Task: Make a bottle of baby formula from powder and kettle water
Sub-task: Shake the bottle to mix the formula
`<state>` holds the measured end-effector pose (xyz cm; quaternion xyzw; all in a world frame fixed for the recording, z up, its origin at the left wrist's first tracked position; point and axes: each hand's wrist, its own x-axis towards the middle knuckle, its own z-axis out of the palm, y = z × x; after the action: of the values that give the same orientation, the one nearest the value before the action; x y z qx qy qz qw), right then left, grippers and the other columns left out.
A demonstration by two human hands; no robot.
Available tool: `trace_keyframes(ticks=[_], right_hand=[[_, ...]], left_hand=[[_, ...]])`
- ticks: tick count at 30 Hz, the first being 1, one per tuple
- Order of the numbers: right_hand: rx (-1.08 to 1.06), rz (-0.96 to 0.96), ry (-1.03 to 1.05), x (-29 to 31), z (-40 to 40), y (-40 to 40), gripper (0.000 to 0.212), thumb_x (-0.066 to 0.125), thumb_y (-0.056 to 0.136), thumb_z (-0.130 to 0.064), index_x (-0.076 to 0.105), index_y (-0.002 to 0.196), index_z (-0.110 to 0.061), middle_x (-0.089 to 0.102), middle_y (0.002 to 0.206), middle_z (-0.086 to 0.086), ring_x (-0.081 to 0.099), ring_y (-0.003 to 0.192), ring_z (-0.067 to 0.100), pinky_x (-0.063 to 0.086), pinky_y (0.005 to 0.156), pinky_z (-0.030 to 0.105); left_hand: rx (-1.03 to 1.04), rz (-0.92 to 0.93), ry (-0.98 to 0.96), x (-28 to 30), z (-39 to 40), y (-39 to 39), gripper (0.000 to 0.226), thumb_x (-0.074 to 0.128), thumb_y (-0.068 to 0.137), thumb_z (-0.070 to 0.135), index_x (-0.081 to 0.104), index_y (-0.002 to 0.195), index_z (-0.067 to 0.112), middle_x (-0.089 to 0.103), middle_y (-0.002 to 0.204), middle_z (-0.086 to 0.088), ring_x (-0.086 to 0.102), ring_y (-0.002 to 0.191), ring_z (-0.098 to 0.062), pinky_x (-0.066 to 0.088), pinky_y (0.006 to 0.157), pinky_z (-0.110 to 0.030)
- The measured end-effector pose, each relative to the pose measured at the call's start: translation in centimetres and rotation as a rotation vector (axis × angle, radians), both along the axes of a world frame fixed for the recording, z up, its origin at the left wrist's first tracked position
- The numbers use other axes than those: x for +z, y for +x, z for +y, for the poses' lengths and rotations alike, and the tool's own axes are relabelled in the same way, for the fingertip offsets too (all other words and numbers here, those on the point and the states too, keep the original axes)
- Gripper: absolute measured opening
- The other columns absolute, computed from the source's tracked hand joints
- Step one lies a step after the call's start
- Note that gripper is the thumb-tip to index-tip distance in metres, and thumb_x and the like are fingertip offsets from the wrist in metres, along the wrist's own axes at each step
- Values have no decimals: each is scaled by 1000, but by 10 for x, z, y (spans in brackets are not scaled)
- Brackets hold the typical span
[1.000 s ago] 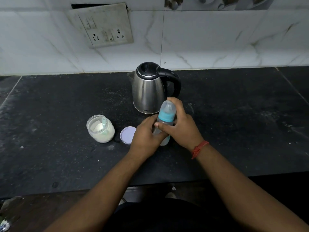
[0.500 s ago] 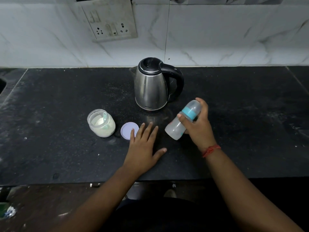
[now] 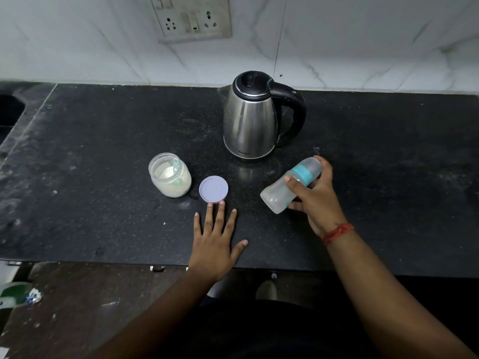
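My right hand (image 3: 315,200) grips a clear baby bottle (image 3: 280,190) with a teal collar and clear cap, tilted so its base points down-left above the counter. My left hand (image 3: 216,239) lies flat on the black counter (image 3: 90,203) with fingers spread, two fingertips touching the edge of a lilac jar lid (image 3: 213,189). An open glass jar of pale formula powder (image 3: 169,178) with a green scoop inside stands left of the lid. The steel kettle (image 3: 248,120), lid closed and black handle to the right, stands behind the bottle.
A wall socket plate (image 3: 193,18) sits on the marble wall above the kettle. A sink edge (image 3: 10,110) shows at the far left. The counter's front edge runs just behind my left wrist, with the floor and a foot below it.
My left hand let go of the bottle and went flat onto the counter by the lid. My right hand carried the bottle to the right and tipped it over sideways.
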<state>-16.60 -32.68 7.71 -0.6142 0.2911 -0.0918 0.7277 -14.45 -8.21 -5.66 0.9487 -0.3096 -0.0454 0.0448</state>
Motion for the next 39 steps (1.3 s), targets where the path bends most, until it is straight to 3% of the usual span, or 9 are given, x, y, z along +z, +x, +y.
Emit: trace_keyframes(ticks=[13, 18, 22, 25, 29, 32, 36, 39], right_hand=[[13, -21, -40, 10, 10, 5, 78, 74, 90, -15, 27, 148, -36, 48, 134, 4, 63, 114, 23, 62, 70, 36], [-269, -112, -23, 12, 13, -1, 73, 71, 93, -18, 25, 148, -34, 51, 127, 0, 65, 111, 21, 63, 73, 38], [-73, -50, -39, 8, 22, -5, 72, 72, 92, -15, 29, 146, -35, 54, 125, 2, 67, 110, 22, 63, 72, 38], [-281, -84, 18, 6, 23, -10, 65, 70, 94, -17, 29, 143, -31, 55, 124, 2, 66, 112, 25, 61, 67, 32], [-135, -39, -53, 1, 31, -19, 70, 74, 90, -17, 33, 144, -34, 56, 129, 6, 67, 111, 23, 62, 70, 37], [-372, -99, 1, 1, 26, -20, 67, 70, 94, -19, 28, 145, -31, 55, 125, 2, 66, 111, 23, 62, 70, 35], [-86, -42, -105, -2, 31, -19, 71, 76, 89, -16, 35, 144, -36, 56, 128, 4, 66, 110, 22, 64, 74, 44], [-309, -95, -2, -1, 29, -16, 66, 73, 92, -19, 32, 142, -33, 58, 124, 4, 68, 109, 25, 63, 72, 42]], left_hand=[[-32, 15, 43, -1, 1, -8, 75, 21, 102, 68, 24, 162, 24, 13, 172, -9, 9, 159, -32, 13, 125, -62], [-31, 13, 48, -2, 1, -8, 75, 19, 102, 69, 22, 163, 25, 13, 172, -8, 8, 159, -31, 12, 125, -62], [-34, 21, 49, -2, 1, -8, 75, 17, 102, 69, 21, 163, 25, 12, 172, -7, 7, 160, -31, 11, 125, -62], [-30, 17, 46, -2, 0, -8, 75, 18, 102, 69, 22, 163, 25, 13, 172, -7, 7, 160, -31, 11, 125, -63], [-25, 17, 34, -3, 1, -7, 75, 18, 102, 69, 22, 163, 24, 12, 172, -7, 6, 160, -30, 12, 125, -62], [-22, 13, 32, -3, 0, -8, 76, 16, 102, 69, 21, 163, 24, 11, 172, -7, 6, 160, -30, 13, 125, -62], [-22, 17, 41, -3, 1, -8, 76, 14, 102, 69, 17, 164, 25, 7, 173, -8, 3, 160, -32, 10, 125, -61], [-13, 10, 36, -2, 0, -8, 76, 14, 102, 68, 22, 163, 24, 11, 172, -9, 7, 159, -33, 11, 125, -61]])
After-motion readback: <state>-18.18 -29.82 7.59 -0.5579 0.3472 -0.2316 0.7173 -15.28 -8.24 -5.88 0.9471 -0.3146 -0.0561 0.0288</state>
